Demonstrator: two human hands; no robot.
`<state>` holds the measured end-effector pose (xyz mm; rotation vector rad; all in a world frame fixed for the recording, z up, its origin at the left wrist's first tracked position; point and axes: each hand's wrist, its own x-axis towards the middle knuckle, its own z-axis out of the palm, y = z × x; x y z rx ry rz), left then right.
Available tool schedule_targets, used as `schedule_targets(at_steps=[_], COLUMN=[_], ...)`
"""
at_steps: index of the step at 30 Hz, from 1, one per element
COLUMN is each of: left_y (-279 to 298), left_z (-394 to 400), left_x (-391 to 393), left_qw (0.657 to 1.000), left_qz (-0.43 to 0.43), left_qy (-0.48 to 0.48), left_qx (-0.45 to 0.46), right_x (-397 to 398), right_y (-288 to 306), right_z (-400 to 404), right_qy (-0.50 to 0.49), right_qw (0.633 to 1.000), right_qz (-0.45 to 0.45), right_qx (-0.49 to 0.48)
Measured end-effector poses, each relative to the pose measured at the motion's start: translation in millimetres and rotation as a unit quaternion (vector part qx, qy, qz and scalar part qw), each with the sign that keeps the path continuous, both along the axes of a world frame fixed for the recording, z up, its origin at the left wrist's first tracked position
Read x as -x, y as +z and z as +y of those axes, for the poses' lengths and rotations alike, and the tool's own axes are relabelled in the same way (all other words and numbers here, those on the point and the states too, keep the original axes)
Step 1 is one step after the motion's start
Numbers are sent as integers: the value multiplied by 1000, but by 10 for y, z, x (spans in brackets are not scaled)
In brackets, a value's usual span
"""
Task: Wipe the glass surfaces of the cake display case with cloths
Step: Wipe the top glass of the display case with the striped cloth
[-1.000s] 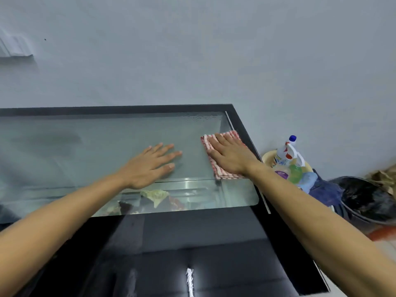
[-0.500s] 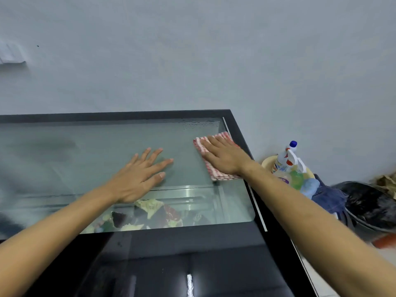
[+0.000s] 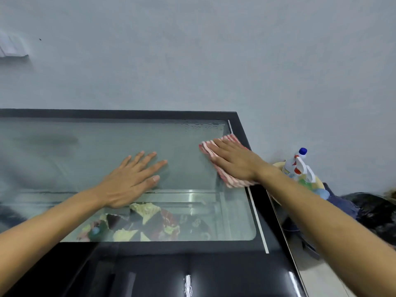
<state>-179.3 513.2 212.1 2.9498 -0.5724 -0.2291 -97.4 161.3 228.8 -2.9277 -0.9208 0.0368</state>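
Observation:
The cake display case has a black frame (image 3: 120, 114) around a fogged glass top (image 3: 90, 151). A red and white striped cloth (image 3: 230, 182) lies flat on the glass at its right edge. My right hand (image 3: 233, 160) presses on the cloth with straight fingers. My left hand (image 3: 130, 180) rests flat on the bare glass, fingers spread, well left of the cloth. Water droplets (image 3: 201, 125) bead on the glass at the far right corner. Cake slices (image 3: 147, 224) show through the glass near the front.
A spray bottle (image 3: 296, 166) with a blue cap stands in a yellow basin (image 3: 278, 165) right of the case. A dark bin bag (image 3: 372, 209) and a blue cloth (image 3: 340, 202) lie beyond it. A pale wall (image 3: 192, 61) rises right behind the case.
My right hand and the cloth have slid a little left and away from me along the right edge of the glass. My left hand stays flat on the glass.

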Motion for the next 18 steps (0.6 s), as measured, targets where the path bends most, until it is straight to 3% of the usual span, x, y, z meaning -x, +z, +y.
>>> schedule_targets(at_steps=[2,5,8,10,13,18], left_y=[-11,7,52,46,19,33], left_z=[21,125,219,224,280,482], left_x=[-19,-112,-166,-152,-258,-657], left_qw=[1000,998,996,994,997,998], left_qz=[8,25,15,9,3,-20], left_qy=[-3,-25,-45,-57,-40,54], left_qx=[18,55,78,87,64,31], right_x=[-69,610,1384,1427,768,-752], right_y=[-46,-80,-25,75,143,36], right_z=[459,920,517,61,-238,115], right_qy=[-18,101,220,237,184,-72], right_qw=[1000,995,975,971,983,997], right_qz=[1,-5,5,42,16,4], right_qx=[-3,-7,-17,-3,18,-11])
